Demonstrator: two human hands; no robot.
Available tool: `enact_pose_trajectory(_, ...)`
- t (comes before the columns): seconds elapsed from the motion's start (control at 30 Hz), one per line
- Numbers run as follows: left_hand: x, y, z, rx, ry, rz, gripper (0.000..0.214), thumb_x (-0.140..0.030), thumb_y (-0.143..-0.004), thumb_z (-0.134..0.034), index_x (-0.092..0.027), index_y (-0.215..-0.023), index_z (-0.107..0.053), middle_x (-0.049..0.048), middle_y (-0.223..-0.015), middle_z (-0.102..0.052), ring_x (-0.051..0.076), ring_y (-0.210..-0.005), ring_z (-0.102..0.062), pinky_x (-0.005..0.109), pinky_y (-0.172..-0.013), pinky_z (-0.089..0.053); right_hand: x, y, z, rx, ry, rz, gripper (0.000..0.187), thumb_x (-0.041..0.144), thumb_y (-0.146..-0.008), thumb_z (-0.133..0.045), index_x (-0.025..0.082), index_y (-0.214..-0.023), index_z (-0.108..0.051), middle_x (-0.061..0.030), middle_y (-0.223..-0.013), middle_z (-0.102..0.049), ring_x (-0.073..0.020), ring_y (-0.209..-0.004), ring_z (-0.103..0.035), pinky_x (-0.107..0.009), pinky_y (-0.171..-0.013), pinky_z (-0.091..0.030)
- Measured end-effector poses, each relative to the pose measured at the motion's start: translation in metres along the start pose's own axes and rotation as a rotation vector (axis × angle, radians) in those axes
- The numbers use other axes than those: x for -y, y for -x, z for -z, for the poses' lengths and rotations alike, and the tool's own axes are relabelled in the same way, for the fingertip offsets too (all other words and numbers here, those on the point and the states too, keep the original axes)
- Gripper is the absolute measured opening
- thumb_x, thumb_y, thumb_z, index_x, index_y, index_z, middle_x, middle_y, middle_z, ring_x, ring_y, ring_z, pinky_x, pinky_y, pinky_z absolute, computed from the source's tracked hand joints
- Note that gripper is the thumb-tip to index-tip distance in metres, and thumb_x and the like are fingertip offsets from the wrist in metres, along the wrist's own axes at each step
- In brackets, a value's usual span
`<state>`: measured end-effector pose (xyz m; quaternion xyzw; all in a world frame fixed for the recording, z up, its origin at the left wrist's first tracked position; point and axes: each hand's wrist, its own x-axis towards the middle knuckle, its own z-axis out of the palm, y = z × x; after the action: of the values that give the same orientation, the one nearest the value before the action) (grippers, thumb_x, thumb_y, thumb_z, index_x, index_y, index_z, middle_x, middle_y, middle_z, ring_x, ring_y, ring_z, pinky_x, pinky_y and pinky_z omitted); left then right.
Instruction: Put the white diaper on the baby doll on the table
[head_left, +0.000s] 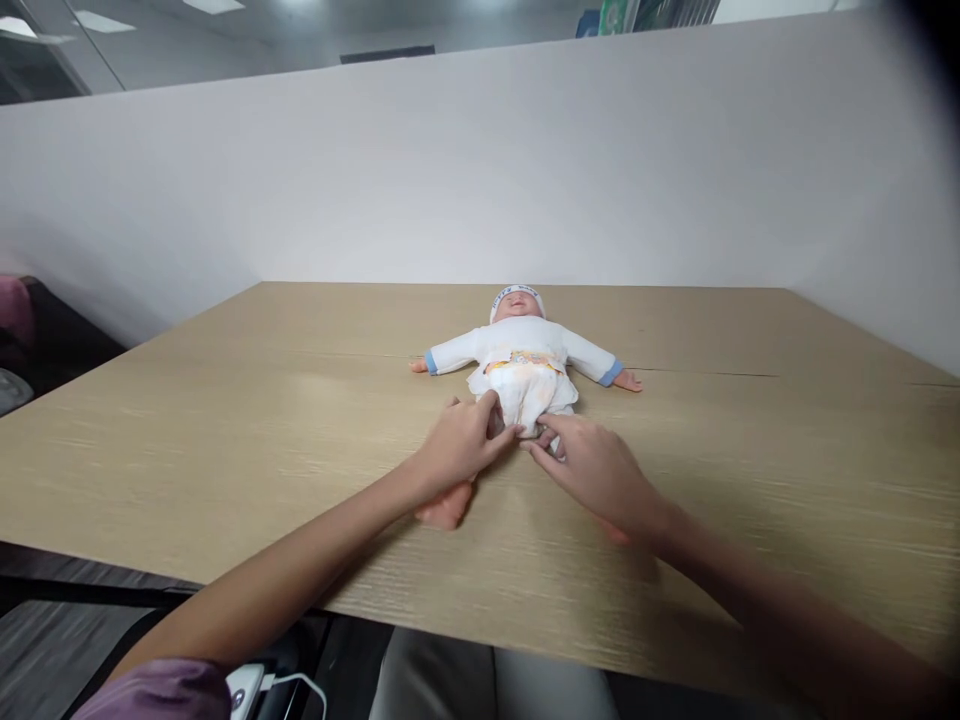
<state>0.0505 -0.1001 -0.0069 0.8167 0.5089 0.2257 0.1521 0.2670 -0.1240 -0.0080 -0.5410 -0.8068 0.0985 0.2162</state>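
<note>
A baby doll [517,335] lies on its back on the table, head away from me and arms spread wide. It wears a white top with blue cuffs and a white headband with dark lettering. Around its hips is a white diaper [525,390] with an orange and yellow printed waistband. My left hand [469,435] pinches the diaper's edge by the leg on the left. On the other side, my right hand [589,460] has its fingers closed on the diaper's edge near the crotch. My hands and forearms hide most of the doll's legs; one foot [446,508] shows below my left wrist.
The wooden table [262,430] has a seam running across behind the doll. A white partition [450,180] rises along its far edge. At the lower left, a white device with a cable [251,688] sits below the table's near edge. Dark items stand at the far left.
</note>
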Motion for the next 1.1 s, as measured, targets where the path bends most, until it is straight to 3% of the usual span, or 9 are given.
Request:
enact_pose_trajectory(0.2,0.002,0.000,-0.007,-0.057,0.056,-0.018,0.038,-0.046,-0.099,-0.063,-0.022,-0.074,-0.049,-0.0002,-0.068,-0.061,0.018,-0.063,-0.050,0.035,-0.071,-0.033,-0.001,0.007,-0.015,-0.114,0.033,0.083,0.003,0.024,-0.096,-0.063,0.024,-0.094,-0.066,-0.0053,-0.094,-0.073,-0.0259,-0.090,-0.067,-0.036,-0.073,-0.044)
enact_pose_trajectory(0.43,0.011,0.002,-0.009,-0.163,0.210,-0.154,0.022,-0.040,-0.100,-0.062,-0.022,-0.088,-0.060,0.0082,-0.111,-0.063,0.024,-0.102,-0.059,0.037,-0.089,-0.047,-0.002,0.012,-0.020,-0.169,0.004,0.088,0.018,0.028,-0.095,-0.066,0.025,-0.112,-0.069,-0.0100,-0.123,-0.069,-0.0303,-0.110,-0.067,-0.042,-0.086,-0.053)
enact_pose_trajectory(0.63,0.007,0.004,-0.007,-0.165,0.244,-0.167,0.017,-0.034,-0.100,-0.062,-0.022,-0.089,-0.057,0.0077,-0.114,-0.067,0.026,-0.106,-0.057,0.040,-0.096,-0.044,0.001,0.015,-0.022,-0.178,-0.003,0.101,0.022,0.028,-0.096,-0.065,0.022,-0.116,-0.069,-0.0118,-0.133,-0.069,-0.0325,-0.119,-0.064,-0.046,-0.098,-0.052)
enact_pose_trajectory(0.77,0.006,0.003,-0.008,-0.121,0.251,-0.092,0.021,-0.034,-0.099,-0.062,-0.022,-0.084,-0.053,0.0047,-0.093,-0.063,0.025,-0.097,-0.053,0.039,-0.087,-0.042,0.005,0.013,-0.018,-0.162,-0.048,0.095,0.017,0.028,-0.095,-0.064,0.023,-0.111,-0.066,-0.0101,-0.120,-0.073,-0.0319,-0.112,-0.065,-0.043,-0.091,-0.050)
enact_pose_trajectory(0.9,0.007,0.002,-0.012,-0.166,0.346,0.013,0.018,-0.036,-0.094,-0.067,-0.022,-0.094,-0.056,0.0035,-0.095,-0.056,0.023,-0.095,-0.053,0.036,-0.084,-0.042,0.008,0.009,-0.018,-0.140,-0.057,0.006,0.015,0.033,-0.093,-0.065,0.023,-0.102,-0.060,-0.0088,-0.099,-0.072,-0.0293,-0.093,-0.065,-0.038,-0.075,-0.045)
enact_pose_trajectory(1.1,0.015,-0.001,-0.015,-0.129,0.544,0.043,0.026,-0.036,-0.091,-0.070,-0.022,-0.100,-0.050,0.0012,-0.095,-0.056,0.020,-0.094,-0.051,0.033,-0.084,-0.042,0.003,0.003,-0.020,-0.185,-0.248,-0.147,0.027,0.038,-0.090,-0.066,0.023,-0.108,-0.051,-0.0069,-0.104,-0.075,-0.0219,-0.073,-0.064,-0.032,-0.066,-0.042)
